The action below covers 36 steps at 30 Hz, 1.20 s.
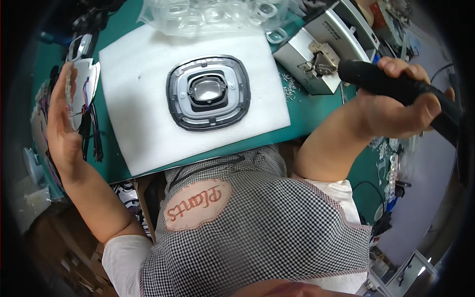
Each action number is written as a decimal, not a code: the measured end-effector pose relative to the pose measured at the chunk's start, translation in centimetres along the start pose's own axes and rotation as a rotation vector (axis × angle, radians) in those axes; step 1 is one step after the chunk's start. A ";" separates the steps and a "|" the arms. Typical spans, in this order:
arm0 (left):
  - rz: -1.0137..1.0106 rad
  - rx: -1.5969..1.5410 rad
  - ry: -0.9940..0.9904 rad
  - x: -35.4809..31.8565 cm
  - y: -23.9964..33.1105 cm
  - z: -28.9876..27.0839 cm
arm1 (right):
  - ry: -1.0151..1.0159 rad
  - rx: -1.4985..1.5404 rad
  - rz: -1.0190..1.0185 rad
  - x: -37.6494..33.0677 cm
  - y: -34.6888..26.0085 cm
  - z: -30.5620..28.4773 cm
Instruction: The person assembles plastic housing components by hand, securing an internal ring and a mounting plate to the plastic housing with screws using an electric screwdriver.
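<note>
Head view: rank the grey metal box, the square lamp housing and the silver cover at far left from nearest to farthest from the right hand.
From the right hand:
1. Grey metal box, just left of it, upper right.
2. Square lamp housing, centre, on the white foam pad.
3. Silver cover, far left, by the left hand.

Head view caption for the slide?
Right hand grips black power screwdriver; left hand open beside grey lamp housing on foam.

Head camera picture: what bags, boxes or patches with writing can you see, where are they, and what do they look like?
Clear plastic bag: top middle, behind the white foam pad, crinkly, see-through, full of round clear parts.
Metal box: top right on the green table, silver-grey, boxy, small dark label strip on top.
Apron patch: bottom middle on the checked apron, oval, pinkish with red stitched lettering.
</note>
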<state>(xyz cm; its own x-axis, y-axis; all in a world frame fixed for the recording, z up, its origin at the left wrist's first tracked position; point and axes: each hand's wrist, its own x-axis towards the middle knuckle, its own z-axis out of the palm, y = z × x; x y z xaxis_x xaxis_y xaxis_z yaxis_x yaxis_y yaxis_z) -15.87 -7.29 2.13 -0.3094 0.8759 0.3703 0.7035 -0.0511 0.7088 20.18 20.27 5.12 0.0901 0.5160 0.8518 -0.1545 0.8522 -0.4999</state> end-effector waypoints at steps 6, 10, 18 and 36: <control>-0.019 -0.116 -0.060 0.0 0.5 4.2 | -0.061 0.264 -0.039 -0.4 1.7 -1.0; 0.002 -0.121 -0.070 -0.4 0.4 4.6 | -0.078 0.241 -0.034 -0.5 1.9 -0.9; 0.005 -0.072 -0.082 -0.6 0.9 5.3 | -0.086 0.271 -0.032 -1.3 3.3 -1.0; 0.027 -0.027 -0.139 -0.4 0.9 7.0 | -0.007 -0.074 -0.021 -1.5 1.9 -0.8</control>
<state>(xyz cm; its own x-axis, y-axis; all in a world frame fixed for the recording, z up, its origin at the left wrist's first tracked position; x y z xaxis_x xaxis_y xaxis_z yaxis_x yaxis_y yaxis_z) -10.67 -4.33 -1.61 -0.1980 0.9319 0.3038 0.6924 -0.0864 0.7164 20.59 21.25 2.78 0.0852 0.4977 0.8632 -0.0791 0.8670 -0.4920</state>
